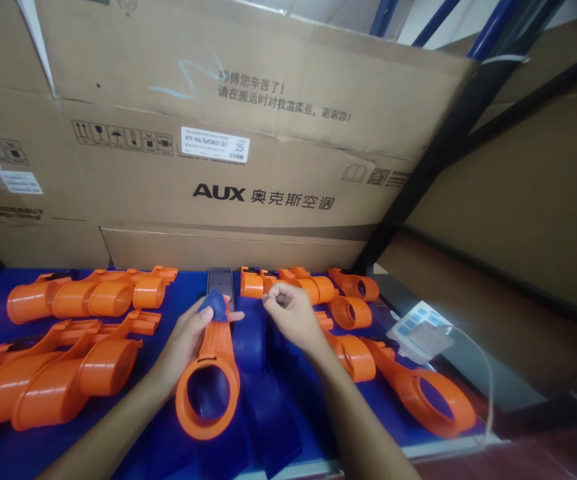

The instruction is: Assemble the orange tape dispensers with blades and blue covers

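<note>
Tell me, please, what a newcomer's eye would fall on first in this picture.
Probably the bright orange ringed piece at front centre, held in the left hand with a blue part at its upper end. Next come the similar orange pieces at both sides of the blue tabletop, and the large cardboard printed "AUX" behind them.

you're in what looks like a workshop or small assembly area: matching orange parts (111, 300) sit in rows on your blue worktop (191, 281), with printed cardboard (288, 147) behind and a dark frame post (443, 140) alongside.
</note>
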The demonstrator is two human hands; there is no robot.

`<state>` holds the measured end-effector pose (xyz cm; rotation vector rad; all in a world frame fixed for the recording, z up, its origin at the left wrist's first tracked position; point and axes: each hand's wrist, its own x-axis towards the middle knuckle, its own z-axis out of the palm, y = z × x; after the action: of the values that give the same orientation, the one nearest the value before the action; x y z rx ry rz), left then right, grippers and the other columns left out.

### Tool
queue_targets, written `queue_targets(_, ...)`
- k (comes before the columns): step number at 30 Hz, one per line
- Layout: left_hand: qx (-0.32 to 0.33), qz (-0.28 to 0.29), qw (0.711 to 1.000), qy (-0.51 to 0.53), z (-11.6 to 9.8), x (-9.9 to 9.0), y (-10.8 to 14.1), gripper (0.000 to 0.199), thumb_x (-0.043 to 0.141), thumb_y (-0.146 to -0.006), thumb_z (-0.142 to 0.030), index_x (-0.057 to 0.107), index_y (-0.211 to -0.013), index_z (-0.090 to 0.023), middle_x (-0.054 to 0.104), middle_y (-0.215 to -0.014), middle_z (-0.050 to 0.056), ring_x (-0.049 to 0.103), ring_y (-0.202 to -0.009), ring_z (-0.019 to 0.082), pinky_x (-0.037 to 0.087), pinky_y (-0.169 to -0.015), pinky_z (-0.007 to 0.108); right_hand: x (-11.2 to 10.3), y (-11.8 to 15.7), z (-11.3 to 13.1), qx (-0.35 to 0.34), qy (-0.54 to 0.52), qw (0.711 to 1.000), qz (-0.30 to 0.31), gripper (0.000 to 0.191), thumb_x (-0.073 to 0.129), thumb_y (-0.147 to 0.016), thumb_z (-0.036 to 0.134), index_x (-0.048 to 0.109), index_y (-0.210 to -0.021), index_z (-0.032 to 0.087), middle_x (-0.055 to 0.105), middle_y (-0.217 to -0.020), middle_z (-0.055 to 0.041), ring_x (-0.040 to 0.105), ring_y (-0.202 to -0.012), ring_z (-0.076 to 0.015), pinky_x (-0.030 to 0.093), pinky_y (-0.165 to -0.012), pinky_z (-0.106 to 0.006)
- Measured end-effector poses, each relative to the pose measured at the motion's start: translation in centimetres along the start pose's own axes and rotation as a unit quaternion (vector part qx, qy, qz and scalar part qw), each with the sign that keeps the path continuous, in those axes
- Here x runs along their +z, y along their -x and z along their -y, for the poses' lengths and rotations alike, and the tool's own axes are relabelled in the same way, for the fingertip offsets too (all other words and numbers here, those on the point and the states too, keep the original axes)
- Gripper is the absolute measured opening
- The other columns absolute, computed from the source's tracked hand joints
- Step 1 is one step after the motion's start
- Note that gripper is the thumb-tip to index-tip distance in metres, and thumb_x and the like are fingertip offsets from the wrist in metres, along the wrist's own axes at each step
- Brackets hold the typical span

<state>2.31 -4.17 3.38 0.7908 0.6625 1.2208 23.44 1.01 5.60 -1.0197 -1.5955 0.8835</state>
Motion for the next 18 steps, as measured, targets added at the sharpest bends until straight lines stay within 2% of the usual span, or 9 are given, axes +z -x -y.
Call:
queue_targets(3, -0.004, 0.035, 0.999, -0.016, 0.4, -0.3, 0.0, 0.055, 0.072, -0.085, -0.045, 0.062, -0.132, -0.017, 0.079, -0.109, 0.017, 0.075, -0.098, 0.035, 0.058, -0.081, 0.042, 0.3, 0.1, 0.6, 0.011, -0.049, 0.999, 0.002, 0.033, 0.070, -0.084, 0.041, 0.048, -0.068, 0.022, 0.044, -0.060, 0.0057, 0.038, -0.054, -0.0105, 0.032, -0.052, -0.024)
queue_targets(5, -0.002, 0.049, 0.999, -0.022, 0.4, -0.4, 0.1, 0.053, 0.070, -0.087, -0.045, 0.062, -0.132, -0.018, 0.078, -0.111, 0.018, 0.075, -0.094, 0.033, 0.058, -0.076, 0.040, 0.3, 0.3, 1.0, 0.012, -0.075, 0.996, 0.043, 0.037, 0.069, -0.087, 0.051, 0.052, -0.073, 0.021, 0.046, -0.064, 0.0045, 0.041, -0.057, -0.0115, 0.035, -0.055, -0.025)
queue_targets(8, 0.013, 0.059, 0.998, -0.026, 0.2, -0.2, 0.5, 0.051, 0.068, -0.087, -0.047, 0.064, -0.128, -0.018, 0.078, -0.112, 0.018, 0.075, -0.088, 0.032, 0.058, -0.071, 0.038, 0.3, 0.6, 1.5, 0.006, -0.096, 0.989, 0.109, 0.036, 0.064, -0.091, 0.056, 0.059, -0.087, 0.021, 0.054, -0.078, 0.0014, 0.051, -0.072, -0.0147, 0.044, -0.069, -0.027)
queue_targets(11, 0.040, 0.050, 0.998, -0.025, 0.0, 0.2, 0.9, 0.046, 0.066, -0.089, -0.045, 0.065, -0.126, -0.016, 0.078, -0.110, 0.017, 0.074, -0.091, 0.031, 0.058, -0.074, 0.038, 0.5, 1.0, 1.8, 0.020, -0.099, 0.981, 0.164, 0.036, 0.059, -0.094, 0.059, 0.057, -0.101, 0.024, 0.058, -0.093, -0.0005, 0.056, -0.090, -0.0179, 0.047, -0.083, -0.029)
queue_targets(13, 0.041, 0.040, 0.998, -0.022, 0.0, 0.5, 0.9, 0.046, 0.067, -0.088, -0.043, 0.065, -0.126, -0.016, 0.078, -0.108, 0.016, 0.074, -0.092, 0.031, 0.058, -0.076, 0.038, 0.8, 1.2, 1.8, 0.038, -0.100, 0.975, 0.197, 0.037, 0.056, -0.095, 0.061, 0.054, -0.103, 0.024, 0.058, -0.093, -0.0001, 0.057, -0.088, -0.0177, 0.048, -0.083, -0.030)
queue_targets(15, 0.028, 0.034, 0.999, -0.017, 0.1, 0.7, 0.9, 0.051, 0.071, -0.085, -0.044, 0.066, -0.127, -0.017, 0.078, -0.105, 0.015, 0.074, -0.094, 0.032, 0.058, -0.078, 0.039, 1.0, 1.3, 1.7, 0.045, -0.099, 0.974, 0.198, 0.038, 0.059, -0.094, 0.062, 0.051, -0.100, 0.025, 0.057, -0.088, 0.0011, 0.057, -0.082, -0.0168, 0.049, -0.080, -0.029)
queue_targets(18, 0.003, 0.015, 1.000, 0.002, 0.1, 1.1, 0.8, 0.059, 0.071, -0.081, -0.052, 0.066, -0.128, -0.016, 0.078, -0.106, 0.016, 0.073, -0.099, 0.035, 0.058, -0.078, 0.042, 1.3, 1.3, 1.5, 0.038, -0.123, 0.980, 0.151, 0.038, 0.061, -0.092, 0.061, 0.049, -0.097, 0.025, 0.060, -0.087, 0.0008, 0.060, -0.081, -0.0177, 0.052, -0.079, -0.031)
